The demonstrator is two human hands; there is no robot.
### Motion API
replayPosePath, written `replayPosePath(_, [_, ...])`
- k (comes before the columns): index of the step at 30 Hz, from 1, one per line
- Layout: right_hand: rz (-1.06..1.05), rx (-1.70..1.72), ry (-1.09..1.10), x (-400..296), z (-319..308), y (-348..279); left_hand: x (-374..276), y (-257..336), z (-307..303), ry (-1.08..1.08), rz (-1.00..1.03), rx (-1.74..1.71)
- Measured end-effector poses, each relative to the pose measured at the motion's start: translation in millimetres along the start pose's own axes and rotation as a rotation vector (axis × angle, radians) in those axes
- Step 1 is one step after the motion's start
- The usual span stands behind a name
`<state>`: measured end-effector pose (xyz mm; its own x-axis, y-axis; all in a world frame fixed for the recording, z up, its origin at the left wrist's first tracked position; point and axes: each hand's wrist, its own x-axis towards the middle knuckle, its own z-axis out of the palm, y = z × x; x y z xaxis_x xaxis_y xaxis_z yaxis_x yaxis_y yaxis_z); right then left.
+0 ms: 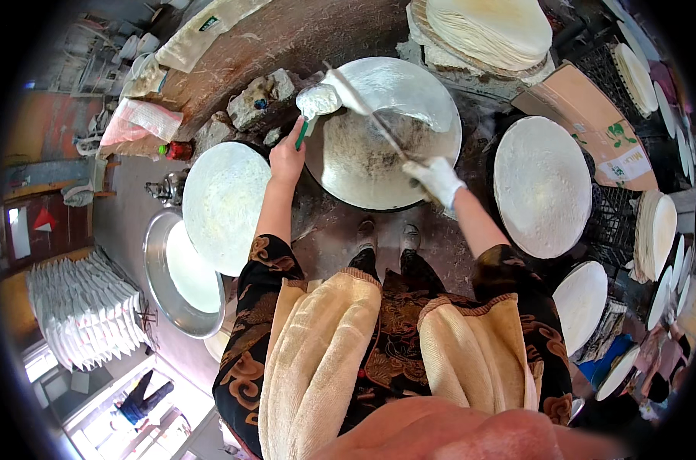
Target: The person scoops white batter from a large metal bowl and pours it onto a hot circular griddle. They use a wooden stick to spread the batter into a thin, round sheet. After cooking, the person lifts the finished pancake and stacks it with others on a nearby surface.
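My left hand (287, 152) grips the green handle of a ladle (319, 99) whose bowl is coated in white batter, over the left rim of a large round griddle (348, 164). In my right hand (434, 179), which wears a white glove, is a long wooden batter spreader (385, 129). It slants across the griddle, its far end at the upper left in the batter. Wet white batter (391, 77) covers the upper part of the griddle; the lower part shows bare, brownish metal. A pale round flatbread (230, 207) lies on a griddle to my left, another flatbread (542, 187) to my right.
A metal basin (152, 287) of white batter stands at left, near a kettle (170, 188) and a red bottle (176, 150). Stacked flatbreads (489, 29) sit beyond the griddle. At right are a cardboard sheet (598, 123) and more flatbreads (581, 305). Rough stones (262, 98) flank the griddle.
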<state>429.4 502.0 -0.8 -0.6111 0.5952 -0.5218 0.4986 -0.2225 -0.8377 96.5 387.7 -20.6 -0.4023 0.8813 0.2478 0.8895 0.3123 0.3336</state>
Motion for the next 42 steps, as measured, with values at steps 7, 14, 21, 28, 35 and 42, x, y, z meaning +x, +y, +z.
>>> replayPosePath(7, [0.073, 0.063, -0.016, 10.6, -84.9, -4.3, -56.3, 6.8, -7.4, 0.083, -0.177, -0.009])
replayPosePath(14, [0.040, -0.225, -0.226, 20.9, -44.0, -39.9, -84.7, 39.8, 6.3, 0.147, -0.301, -0.080])
replayPosePath(21, [-0.059, -0.179, -0.167, 66.9, -107.5, -54.7, -123.0, 33.1, 3.4, 0.220, -0.381, -0.061])
replayPosePath(28, [0.002, -0.355, -0.430, 72.5, -87.4, -45.2, -152.9, 70.8, 2.1, 0.180, -0.474, -0.225])
replayPosePath(35, [-0.048, -0.496, -0.362, 114.8, -131.4, -79.6, -196.8, 80.1, -1.0, 0.187, -0.517, -0.312])
replayPosePath(42, [0.110, -0.452, -0.640, 116.0, -110.2, -69.1, -207.8, 89.1, -1.1, 0.262, -0.357, -0.278])
